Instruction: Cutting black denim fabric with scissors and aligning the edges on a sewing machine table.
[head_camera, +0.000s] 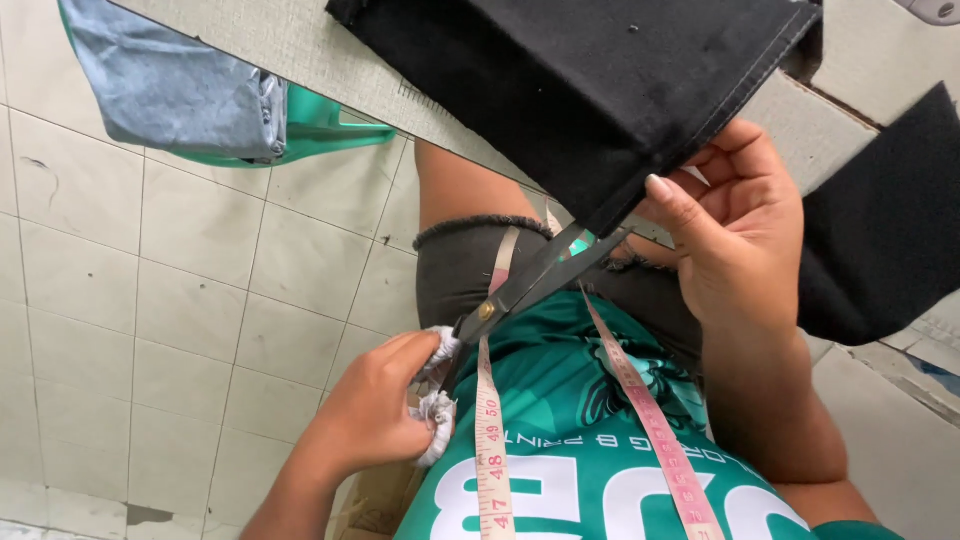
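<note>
Tiled floor (200, 280), two hands (left (375, 405), right (730, 225)), one scissors (530, 280), one black cloth (600, 90)

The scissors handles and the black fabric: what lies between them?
In the head view, only the open scissors blades span from the left hand to the black fabric.

1. A green jersey (590, 400) covers the torso, with large white numerals and a darker green graphic printed on it.
2. Dark grey shorts (460, 270) have a frayed, cut-off hem.
3. Both forearms are bare, with no sleeves, watch or rings visible.
</note>
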